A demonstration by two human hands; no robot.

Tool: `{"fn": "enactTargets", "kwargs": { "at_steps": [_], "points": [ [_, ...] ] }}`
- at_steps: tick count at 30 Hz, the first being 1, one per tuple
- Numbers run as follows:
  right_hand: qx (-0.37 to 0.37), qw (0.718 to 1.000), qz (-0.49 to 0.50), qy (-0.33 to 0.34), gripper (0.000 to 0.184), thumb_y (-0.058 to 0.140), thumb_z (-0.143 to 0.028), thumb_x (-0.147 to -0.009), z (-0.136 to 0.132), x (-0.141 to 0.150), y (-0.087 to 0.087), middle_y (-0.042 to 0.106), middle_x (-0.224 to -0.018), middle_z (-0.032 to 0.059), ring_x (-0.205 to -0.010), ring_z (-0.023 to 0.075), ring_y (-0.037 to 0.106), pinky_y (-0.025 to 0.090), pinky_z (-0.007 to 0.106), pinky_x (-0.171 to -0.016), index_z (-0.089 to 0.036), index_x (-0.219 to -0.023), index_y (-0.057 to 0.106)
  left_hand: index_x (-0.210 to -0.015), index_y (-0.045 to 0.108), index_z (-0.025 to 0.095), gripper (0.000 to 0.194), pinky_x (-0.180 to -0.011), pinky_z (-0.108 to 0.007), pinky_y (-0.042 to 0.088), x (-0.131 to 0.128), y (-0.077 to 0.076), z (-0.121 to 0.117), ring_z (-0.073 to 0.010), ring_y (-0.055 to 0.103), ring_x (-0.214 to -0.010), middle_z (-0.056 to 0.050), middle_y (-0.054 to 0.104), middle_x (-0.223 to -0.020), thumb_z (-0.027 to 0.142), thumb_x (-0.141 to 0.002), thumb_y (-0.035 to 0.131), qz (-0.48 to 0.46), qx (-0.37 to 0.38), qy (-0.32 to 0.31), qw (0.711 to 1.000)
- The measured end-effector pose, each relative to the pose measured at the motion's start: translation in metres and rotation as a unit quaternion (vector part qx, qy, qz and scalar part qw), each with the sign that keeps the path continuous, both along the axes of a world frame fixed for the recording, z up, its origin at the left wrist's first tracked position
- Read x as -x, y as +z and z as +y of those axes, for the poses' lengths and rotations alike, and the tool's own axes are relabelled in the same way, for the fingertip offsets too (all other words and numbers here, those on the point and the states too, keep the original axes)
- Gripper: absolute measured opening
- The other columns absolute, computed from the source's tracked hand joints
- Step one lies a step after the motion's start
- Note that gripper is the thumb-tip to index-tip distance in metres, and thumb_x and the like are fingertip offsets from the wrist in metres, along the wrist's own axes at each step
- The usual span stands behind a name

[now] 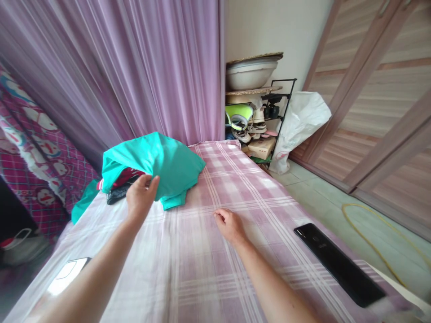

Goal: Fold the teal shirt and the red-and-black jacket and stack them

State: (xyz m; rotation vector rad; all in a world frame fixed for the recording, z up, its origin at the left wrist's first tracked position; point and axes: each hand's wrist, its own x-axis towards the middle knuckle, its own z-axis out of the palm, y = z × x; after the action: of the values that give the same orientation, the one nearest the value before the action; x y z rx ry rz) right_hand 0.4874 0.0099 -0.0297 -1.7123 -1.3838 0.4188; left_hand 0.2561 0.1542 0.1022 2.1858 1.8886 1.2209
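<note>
Softly domed, creased teal cloth [171,163] at the left hand [142,196]

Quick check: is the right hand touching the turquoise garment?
Apart. The head view shows it: a strip of plaid sheet lies in plain sight between the curled right hand and the turquoise garment's nearest edge.

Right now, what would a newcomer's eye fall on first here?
Probably the bright turquoise garment, heaped on the plaid sheet with the left hand at its edge. Next, likely the tall purple curtain behind it and the black phone near the sheet's right edge.
</note>
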Motion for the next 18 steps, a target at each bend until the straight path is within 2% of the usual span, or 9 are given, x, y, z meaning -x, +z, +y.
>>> {"fn": "enactTargets", "kwargs": {
  "at_steps": [3,6,9,11,13,14,16,18],
  "points": [
    [-0.031,0.999,0.037,-0.005,0.028,0.047,-0.029,-0.086,0.002,-0.004,-0.005,0.077,-0.092,0.0058,-0.088,0.0215,0.07,0.052,0.033,-0.082,-0.024,-0.089,0.074,-0.08,0.066,0.023,0.031,-0.068,-0.03,0.048,0.001,-0.023,-0.05,-0.0201,0.066,-0.071,-0.002,0.069,-0.071,0.051,-0.082,0.053,0.014,0.02,-0.057,0.998],
    [-0.058,0.994,0.085,-0.031,0.034,0.046,-0.038,-0.085,0.006,-0.008,-0.012,0.077,-0.096,0.0092,-0.09,0.0241,0.071,0.054,0.036,-0.084,-0.022,-0.096,0.073,-0.067,0.062,0.027,0.033,-0.068,-0.035,0.05,0.002,-0.048,-0.095,-0.0212,0.065,-0.064,-0.002,0.065,-0.063,0.052,-0.085,0.052,0.063,0.052,-0.157,0.984],
    [-0.06,0.987,0.129,-0.071,0.046,0.045,-0.046,-0.083,0.008,-0.011,-0.02,0.075,-0.103,0.0125,-0.091,0.0259,0.071,0.055,0.04,-0.083,-0.019,-0.111,0.069,-0.061,0.061,0.03,0.038,-0.071,-0.042,0.051,0.01,-0.062,-0.117,-0.0244,0.065,-0.063,-0.003,0.065,-0.06,0.053,-0.089,0.05,0.104,0.079,-0.247,0.96],
    [-0.062,0.983,0.146,-0.088,0.051,0.046,-0.049,-0.081,0.008,-0.012,-0.025,0.075,-0.107,0.0134,-0.091,0.0266,0.072,0.055,0.042,-0.083,-0.018,-0.116,0.066,-0.06,0.062,0.029,0.044,-0.069,-0.041,0.051,0.022,-0.065,-0.113,-0.0238,0.065,-0.062,-0.003,0.065,-0.058,0.055,-0.091,0.046,0.093,0.095,-0.24,0.962],
    [-0.054,0.98,0.169,-0.094,0.052,0.049,-0.051,-0.08,0.009,-0.014,-0.026,0.073,-0.112,0.0144,-0.09,0.0267,0.072,0.056,0.042,-0.083,-0.019,-0.118,0.065,-0.068,0.067,0.027,0.044,-0.069,-0.037,0.052,0.039,-0.066,-0.097,-0.022,0.066,-0.065,-0.002,0.067,-0.062,0.057,-0.09,0.044,0.041,0.105,-0.18,0.977],
    [-0.041,0.976,0.19,-0.095,0.053,0.051,-0.052,-0.08,0.011,-0.016,-0.024,0.072,-0.115,0.0154,-0.09,0.0266,0.072,0.056,0.041,-0.081,-0.019,-0.119,0.064,-0.078,0.069,0.026,0.042,-0.07,-0.036,0.053,0.048,-0.067,-0.085,-0.0218,0.068,-0.071,-0.003,0.07,-0.07,0.058,-0.089,0.045,0.005,0.103,-0.142,0.984],
    [0.005,0.964,0.247,-0.102,0.056,0.051,-0.056,-0.081,0.018,-0.02,-0.017,0.069,-0.122,0.0176,-0.088,0.0256,0.073,0.058,0.038,-0.072,-0.019,-0.123,0.062,-0.109,0.067,0.024,0.045,-0.076,-0.036,0.054,0.067,-0.071,-0.058,-0.0247,0.069,-0.092,-0.007,0.074,-0.101,0.059,-0.085,0.051,-0.079,0.097,-0.078,0.989],
    [0.053,0.952,0.285,-0.098,0.059,0.045,-0.063,-0.085,0.031,-0.022,-0.006,0.068,-0.121,0.0186,-0.085,0.0238,0.074,0.057,0.033,-0.062,-0.02,-0.123,0.061,-0.134,0.052,0.019,0.068,-0.082,-0.039,0.055,0.082,-0.076,-0.032,-0.031,0.063,-0.115,-0.016,0.061,-0.133,0.057,-0.079,0.062,-0.17,0.128,-0.02,0.977]
  ]
}}
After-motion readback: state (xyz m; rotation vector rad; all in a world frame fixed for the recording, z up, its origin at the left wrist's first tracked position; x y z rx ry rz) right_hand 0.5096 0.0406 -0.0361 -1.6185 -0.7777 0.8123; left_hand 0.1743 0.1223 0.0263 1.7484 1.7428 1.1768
